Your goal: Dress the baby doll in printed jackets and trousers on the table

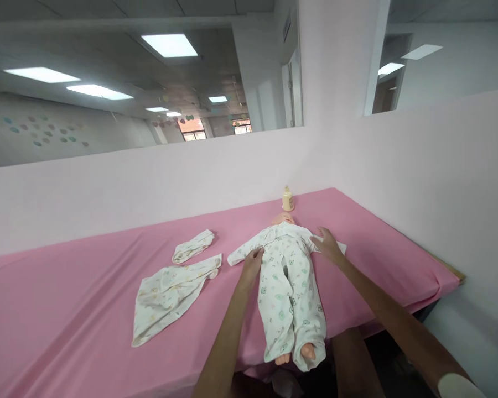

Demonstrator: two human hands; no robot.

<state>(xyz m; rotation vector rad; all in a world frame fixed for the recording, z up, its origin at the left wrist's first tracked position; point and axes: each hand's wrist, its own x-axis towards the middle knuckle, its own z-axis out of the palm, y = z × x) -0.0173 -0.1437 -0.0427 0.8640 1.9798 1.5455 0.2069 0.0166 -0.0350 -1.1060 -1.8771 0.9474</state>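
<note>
A baby doll lies on its back on the pink table, dressed in a white printed romper, feet toward me. My left hand rests on the romper's left sleeve near the doll's side, fingers curled on the cloth. My right hand lies flat on the right sleeve, fingers stretched out. Both bare feet stick out of the romper legs at the table's near edge.
A second white printed garment lies spread to the left of the doll, with a small folded cloth behind it. A small cream bottle stands by the pink wall behind the doll's head. The table's right end meets the wall.
</note>
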